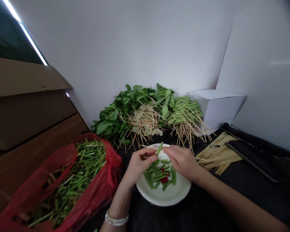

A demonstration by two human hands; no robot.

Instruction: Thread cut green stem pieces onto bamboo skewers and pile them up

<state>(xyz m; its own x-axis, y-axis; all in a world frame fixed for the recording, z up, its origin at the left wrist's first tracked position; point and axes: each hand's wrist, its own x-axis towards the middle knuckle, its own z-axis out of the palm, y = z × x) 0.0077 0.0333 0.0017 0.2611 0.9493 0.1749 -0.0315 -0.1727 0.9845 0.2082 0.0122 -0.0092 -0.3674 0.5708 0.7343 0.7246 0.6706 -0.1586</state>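
Note:
My left hand [143, 161] pinches a short cut piece of green bean [159, 148] above a white bowl [163, 198]. My right hand [182, 161] is closed close beside it, fingertips together at the bean. A thin bamboo skewer [201, 158] sticks out behind the right hand, in line with its pinch; most of its length is hidden by the fingers. Several more cut bean pieces [157, 174] lie in the bowl over a red printed pattern.
On the left, a red plastic bag [113, 164] holds many cut green stems [87, 167]. Behind the bowl are skewered leafy greens [108, 120], pale skewered pieces [145, 117] and skewered green beans [186, 108]. Loose skewers [219, 154], a black case [251, 161] and a white box [219, 108] stand right.

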